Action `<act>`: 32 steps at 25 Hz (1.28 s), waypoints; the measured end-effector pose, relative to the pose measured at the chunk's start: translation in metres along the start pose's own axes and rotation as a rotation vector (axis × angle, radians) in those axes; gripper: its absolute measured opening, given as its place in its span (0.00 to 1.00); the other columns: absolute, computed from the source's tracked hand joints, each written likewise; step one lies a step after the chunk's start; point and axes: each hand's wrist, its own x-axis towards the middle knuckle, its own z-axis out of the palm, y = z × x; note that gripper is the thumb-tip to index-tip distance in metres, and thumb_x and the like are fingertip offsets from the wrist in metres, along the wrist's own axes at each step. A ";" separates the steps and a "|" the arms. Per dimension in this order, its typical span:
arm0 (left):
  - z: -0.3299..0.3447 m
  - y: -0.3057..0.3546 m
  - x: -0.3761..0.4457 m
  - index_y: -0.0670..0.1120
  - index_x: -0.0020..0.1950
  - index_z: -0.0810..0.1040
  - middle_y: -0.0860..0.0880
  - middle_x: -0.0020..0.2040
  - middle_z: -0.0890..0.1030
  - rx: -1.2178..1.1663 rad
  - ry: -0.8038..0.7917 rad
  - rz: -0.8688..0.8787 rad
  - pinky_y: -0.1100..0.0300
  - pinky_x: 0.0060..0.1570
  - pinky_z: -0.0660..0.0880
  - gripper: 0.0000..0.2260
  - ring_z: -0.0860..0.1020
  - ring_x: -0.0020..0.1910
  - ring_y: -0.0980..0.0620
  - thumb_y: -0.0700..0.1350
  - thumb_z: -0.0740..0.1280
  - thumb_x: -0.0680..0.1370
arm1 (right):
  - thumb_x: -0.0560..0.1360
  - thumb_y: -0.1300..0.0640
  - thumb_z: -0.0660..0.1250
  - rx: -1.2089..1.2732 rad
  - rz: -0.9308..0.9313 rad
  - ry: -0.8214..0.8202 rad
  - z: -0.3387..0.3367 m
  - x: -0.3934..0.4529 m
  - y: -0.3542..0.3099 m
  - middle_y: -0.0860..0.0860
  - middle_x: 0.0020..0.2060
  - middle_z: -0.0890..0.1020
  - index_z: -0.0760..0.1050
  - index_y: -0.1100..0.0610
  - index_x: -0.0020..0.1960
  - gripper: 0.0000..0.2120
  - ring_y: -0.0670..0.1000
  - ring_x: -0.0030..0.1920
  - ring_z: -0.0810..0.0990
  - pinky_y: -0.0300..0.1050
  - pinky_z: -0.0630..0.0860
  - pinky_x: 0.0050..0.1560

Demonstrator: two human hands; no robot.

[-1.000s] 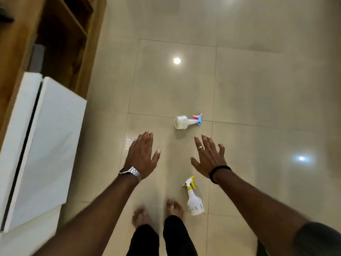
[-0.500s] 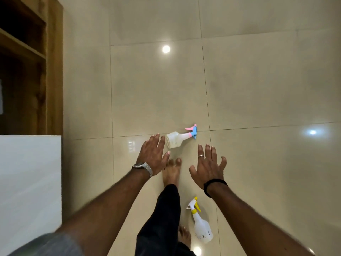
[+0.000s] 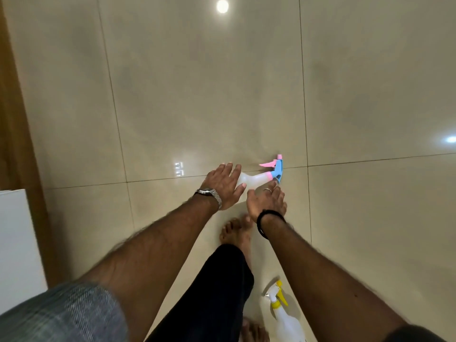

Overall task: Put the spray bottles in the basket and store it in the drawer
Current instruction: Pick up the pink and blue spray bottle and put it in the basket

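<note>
A translucent spray bottle point(image 3: 256, 180) with a pink and blue trigger head lies on its side on the tiled floor, head pointing right. My left hand point(image 3: 223, 185) is spread over its base end, fingers apart. My right hand point(image 3: 265, 201) reaches its neck, fingertips just below the blue head; no closed grip shows. A second spray bottle point(image 3: 283, 319), white with a yellow trigger, lies on the floor near my right forearm at the bottom edge. No basket is in view.
A white cabinet panel point(image 3: 17, 243) stands at the left edge beside a wooden furniture side point(image 3: 14, 119). My bare foot point(image 3: 237, 233) and dark trouser leg are just below the hands. Glossy beige tiles point(image 3: 197, 95) stretch ahead and to the right.
I have stepped forward and lowered both hands onto the pink and blue bottle, which they were short of before. The yellow-trigger bottle now lies behind, near the bottom edge.
</note>
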 end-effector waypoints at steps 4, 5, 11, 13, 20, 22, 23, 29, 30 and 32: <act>0.024 0.003 0.009 0.44 0.82 0.49 0.40 0.79 0.61 -0.180 -0.078 0.007 0.42 0.69 0.69 0.30 0.66 0.74 0.37 0.57 0.52 0.84 | 0.81 0.50 0.51 0.556 0.169 -0.092 0.028 0.022 -0.007 0.60 0.73 0.69 0.62 0.61 0.75 0.26 0.59 0.69 0.70 0.50 0.66 0.69; 0.027 0.005 0.006 0.43 0.82 0.49 0.38 0.77 0.63 -0.199 -0.088 0.018 0.42 0.68 0.69 0.30 0.68 0.72 0.36 0.56 0.53 0.84 | 0.81 0.50 0.51 0.657 0.205 -0.111 0.030 0.021 -0.007 0.59 0.67 0.76 0.68 0.60 0.70 0.23 0.59 0.62 0.75 0.50 0.71 0.63; 0.012 0.031 -0.041 0.37 0.81 0.47 0.36 0.77 0.62 -0.267 -0.042 0.011 0.49 0.72 0.64 0.32 0.66 0.73 0.37 0.51 0.57 0.84 | 0.79 0.45 0.58 0.743 0.111 -0.093 0.002 -0.018 -0.001 0.53 0.54 0.82 0.67 0.52 0.70 0.22 0.55 0.52 0.81 0.52 0.77 0.58; -0.004 0.044 -0.064 0.37 0.81 0.47 0.37 0.77 0.61 -0.282 0.014 0.008 0.50 0.73 0.64 0.33 0.65 0.74 0.38 0.51 0.58 0.84 | 0.78 0.43 0.61 0.720 0.048 -0.055 -0.019 -0.040 -0.001 0.51 0.53 0.82 0.69 0.51 0.68 0.22 0.52 0.50 0.81 0.47 0.76 0.52; -0.056 0.087 -0.167 0.33 0.80 0.49 0.34 0.80 0.56 -0.338 0.408 0.032 0.49 0.79 0.57 0.30 0.56 0.80 0.38 0.46 0.58 0.85 | 0.79 0.42 0.63 0.713 -0.140 0.149 -0.101 -0.142 -0.021 0.47 0.46 0.82 0.72 0.52 0.57 0.15 0.51 0.46 0.80 0.43 0.72 0.48; -0.070 0.097 -0.207 0.32 0.79 0.52 0.31 0.79 0.57 -0.439 0.546 0.018 0.46 0.79 0.59 0.29 0.57 0.80 0.35 0.42 0.61 0.84 | 0.81 0.45 0.61 0.711 -0.222 0.187 -0.117 -0.185 -0.033 0.48 0.46 0.81 0.71 0.53 0.59 0.14 0.50 0.44 0.80 0.42 0.73 0.44; -0.075 0.101 -0.228 0.33 0.79 0.50 0.32 0.80 0.55 -0.507 0.580 -0.003 0.48 0.80 0.57 0.29 0.55 0.81 0.36 0.42 0.60 0.84 | 0.81 0.46 0.60 0.701 -0.268 0.196 -0.122 -0.207 -0.037 0.47 0.45 0.80 0.70 0.53 0.60 0.13 0.47 0.43 0.79 0.40 0.72 0.41; -0.068 0.114 -0.356 0.40 0.82 0.45 0.42 0.83 0.49 -0.788 0.764 -0.113 0.56 0.80 0.52 0.31 0.51 0.82 0.45 0.46 0.58 0.85 | 0.82 0.47 0.57 0.577 -0.494 0.189 -0.119 -0.348 -0.036 0.51 0.51 0.81 0.68 0.52 0.60 0.10 0.54 0.49 0.80 0.49 0.76 0.51; -0.061 0.114 -0.380 0.41 0.82 0.45 0.42 0.83 0.49 -0.835 0.787 -0.134 0.57 0.80 0.53 0.32 0.52 0.82 0.46 0.47 0.59 0.84 | 0.83 0.48 0.57 0.546 -0.525 0.188 -0.110 -0.372 -0.033 0.51 0.52 0.80 0.67 0.52 0.61 0.11 0.55 0.51 0.80 0.52 0.77 0.54; -0.048 0.111 -0.422 0.41 0.82 0.45 0.43 0.83 0.49 -0.849 0.821 -0.191 0.59 0.79 0.55 0.34 0.53 0.82 0.47 0.48 0.61 0.83 | 0.83 0.48 0.57 0.487 -0.595 0.171 -0.090 -0.412 -0.020 0.51 0.53 0.80 0.67 0.50 0.61 0.10 0.56 0.52 0.80 0.55 0.78 0.57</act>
